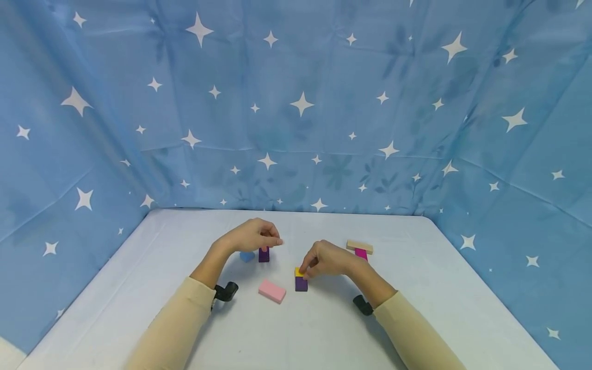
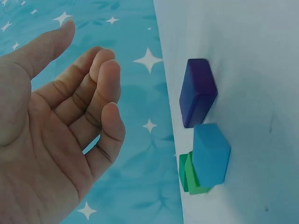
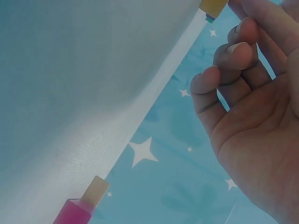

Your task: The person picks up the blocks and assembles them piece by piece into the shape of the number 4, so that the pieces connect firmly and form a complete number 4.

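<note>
My left hand (image 1: 254, 236) hovers over a dark purple block (image 1: 263, 255) that stands on the table. Its fingers are loosely bent, the thumb (image 2: 56, 44) is apart from them, and nothing is held. A blue block (image 2: 211, 154) stands beside the dark purple one, with green blocks (image 2: 195, 179) behind it in the left wrist view. My right hand (image 1: 327, 258) pinches a yellow block (image 1: 298, 272) at another purple block (image 1: 301, 284). In the right wrist view the yellow block (image 3: 214, 6) is partly cut off at the top, by the fingertips.
A pink block (image 1: 272, 291) lies flat between the forearms. Right of the right hand, a plain wooden block (image 1: 359, 246) touches a magenta block (image 1: 361, 254). The white table (image 1: 185, 236) meets a blue star-patterned curtain (image 1: 300, 128) at its back and sides.
</note>
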`<state>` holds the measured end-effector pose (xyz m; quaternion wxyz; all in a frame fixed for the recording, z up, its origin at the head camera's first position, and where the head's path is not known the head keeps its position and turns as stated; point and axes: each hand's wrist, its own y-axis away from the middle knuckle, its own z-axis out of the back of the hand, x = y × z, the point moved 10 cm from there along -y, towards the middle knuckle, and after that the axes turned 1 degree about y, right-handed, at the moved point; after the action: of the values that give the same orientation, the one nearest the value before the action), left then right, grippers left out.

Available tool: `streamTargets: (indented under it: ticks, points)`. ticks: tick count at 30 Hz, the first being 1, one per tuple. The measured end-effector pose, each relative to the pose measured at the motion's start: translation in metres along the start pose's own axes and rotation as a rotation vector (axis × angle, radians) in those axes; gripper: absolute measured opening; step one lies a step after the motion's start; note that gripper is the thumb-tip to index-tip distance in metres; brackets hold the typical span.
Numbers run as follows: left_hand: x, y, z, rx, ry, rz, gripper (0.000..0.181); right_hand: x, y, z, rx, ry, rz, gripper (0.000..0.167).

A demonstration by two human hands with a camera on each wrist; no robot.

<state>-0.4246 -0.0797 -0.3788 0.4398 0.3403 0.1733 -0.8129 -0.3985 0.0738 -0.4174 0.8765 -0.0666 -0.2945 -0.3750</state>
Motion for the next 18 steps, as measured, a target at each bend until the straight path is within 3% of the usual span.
streamTargets:
  ticks: [10, 18]
  points:
    - [0.017, 0.009, 0.018, -0.02, 0.017, 0.028, 0.032, 0.002, 0.002, -0.001, -0.006, 0.018, 0.015, 0.012]
    - [0.031, 0.015, 0.034, -0.1, 0.042, 0.079, 0.031, 0.0, 0.003, 0.0, -0.008, 0.022, 0.01, 0.011]
